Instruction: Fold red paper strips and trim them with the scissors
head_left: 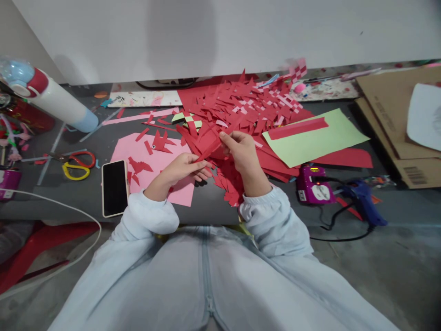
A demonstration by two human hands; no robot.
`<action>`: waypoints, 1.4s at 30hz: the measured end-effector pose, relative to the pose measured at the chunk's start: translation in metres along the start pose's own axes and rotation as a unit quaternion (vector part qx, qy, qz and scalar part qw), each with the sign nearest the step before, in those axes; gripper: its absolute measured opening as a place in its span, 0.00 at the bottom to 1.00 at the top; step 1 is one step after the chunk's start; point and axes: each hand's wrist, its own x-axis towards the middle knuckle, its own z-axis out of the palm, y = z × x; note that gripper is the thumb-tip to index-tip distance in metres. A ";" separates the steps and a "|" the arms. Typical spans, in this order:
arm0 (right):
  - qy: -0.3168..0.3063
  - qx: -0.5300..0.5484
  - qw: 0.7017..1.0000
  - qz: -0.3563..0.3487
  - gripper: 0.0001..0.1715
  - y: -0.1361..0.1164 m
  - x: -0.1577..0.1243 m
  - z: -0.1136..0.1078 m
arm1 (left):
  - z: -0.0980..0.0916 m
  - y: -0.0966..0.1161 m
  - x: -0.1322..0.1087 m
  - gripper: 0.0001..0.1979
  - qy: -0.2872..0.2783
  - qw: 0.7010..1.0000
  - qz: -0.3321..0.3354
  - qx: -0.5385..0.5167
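Note:
Between my two hands is a red paper strip (211, 148). My left hand (184, 169) pinches its lower left end between thumb and fingers. At the upper right end, my right hand (241, 149) grips it with thumb and forefinger. Behind my hands spreads a heap of cut and woven red paper (241, 103), with some pink checkered pieces. Under my left hand lies a pink paper sheet (184, 195), bearing a folded red paper fish (161, 141) with an eye and several red scraps (139, 168).
At left are a phone (115, 188), scissors (76, 171) and a white bottle (58, 99). To the right are light green paper (310, 149), a purple box (314, 186), a blue glue gun (365, 204) with its cord, and cardboard (389, 115).

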 end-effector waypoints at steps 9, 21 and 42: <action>0.098 0.078 0.992 0.010 0.32 0.001 0.008 -0.005 | -0.009 0.001 -0.002 0.24 0.179 0.953 0.242 0.015; 0.039 0.083 0.996 0.021 0.30 0.000 0.010 -0.005 | -0.018 0.002 0.005 0.17 0.306 0.881 0.359 -0.024; -0.189 0.075 0.977 0.066 0.20 -0.005 -0.011 0.007 | -0.006 0.004 -0.001 0.19 0.137 0.977 0.161 0.027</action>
